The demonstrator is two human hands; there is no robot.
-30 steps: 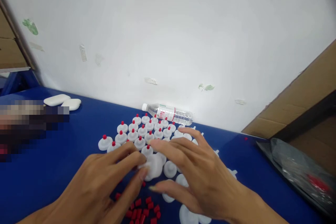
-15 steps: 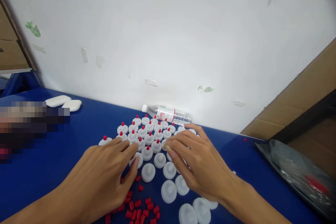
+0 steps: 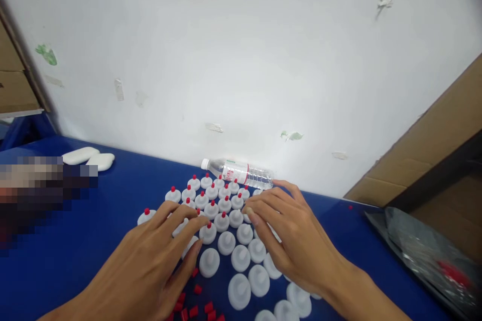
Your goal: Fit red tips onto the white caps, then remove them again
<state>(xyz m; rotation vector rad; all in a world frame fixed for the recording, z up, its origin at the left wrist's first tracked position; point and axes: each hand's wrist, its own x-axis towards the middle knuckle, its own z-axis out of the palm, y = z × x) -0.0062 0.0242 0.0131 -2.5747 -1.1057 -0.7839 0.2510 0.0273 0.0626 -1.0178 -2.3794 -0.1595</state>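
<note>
Several white plastic caps stand packed together on the blue table (image 3: 113, 195). The far ones (image 3: 212, 193) carry red tips, the near ones (image 3: 239, 291) have bare white nozzles. My left hand (image 3: 150, 266) lies flat with fingers spread, its fingertips touching caps at the cluster's left side. My right hand (image 3: 293, 241) also lies flat with fingers stretched, resting on caps at the cluster's right side. Loose red tips (image 3: 196, 306) lie on the table under my left palm's edge. Neither hand holds anything.
A clear water bottle (image 3: 237, 171) lies on its side against the white wall (image 3: 241, 60). Two white oval objects (image 3: 88, 158) sit far left. A cardboard box (image 3: 425, 150) with a dark plastic bag (image 3: 425, 246) is on the right. A blurred patch covers the left edge.
Both hands have slid forward and apart along the cluster. The bare white caps now stand in tidier rows between them, and the view has tilted slightly down.
</note>
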